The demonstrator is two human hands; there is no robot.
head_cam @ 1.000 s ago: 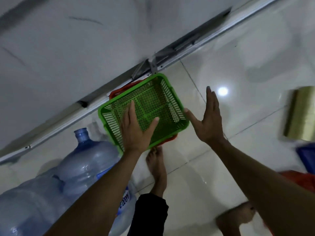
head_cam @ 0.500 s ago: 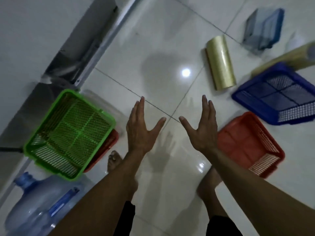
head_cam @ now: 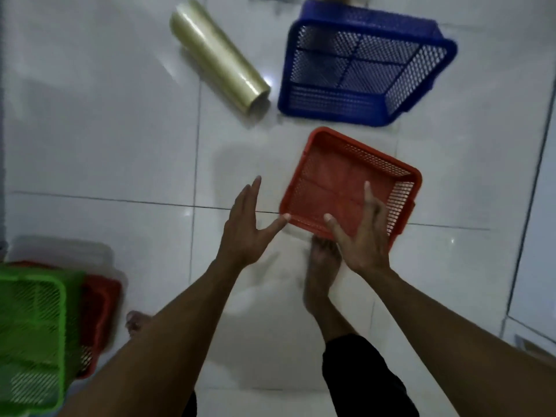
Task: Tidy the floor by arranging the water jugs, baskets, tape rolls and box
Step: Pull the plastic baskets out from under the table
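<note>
Head view: both hands open, left hand (head_cam: 240, 233) beside the orange basket (head_cam: 349, 182), right hand (head_cam: 361, 236) above it. Risk: one-sided grip tips basket onto tape roll (head_cam: 218, 55).

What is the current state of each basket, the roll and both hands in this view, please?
Orange basket: upright on the floor, empty, not gripped.
Blue basket: tipped on its side, empty.
Green basket: stacked on a red basket, empty.
Tape roll: lying on its side.
Left hand: open, thumb at the orange basket's corner.
Right hand: open, over the orange basket.
</note>
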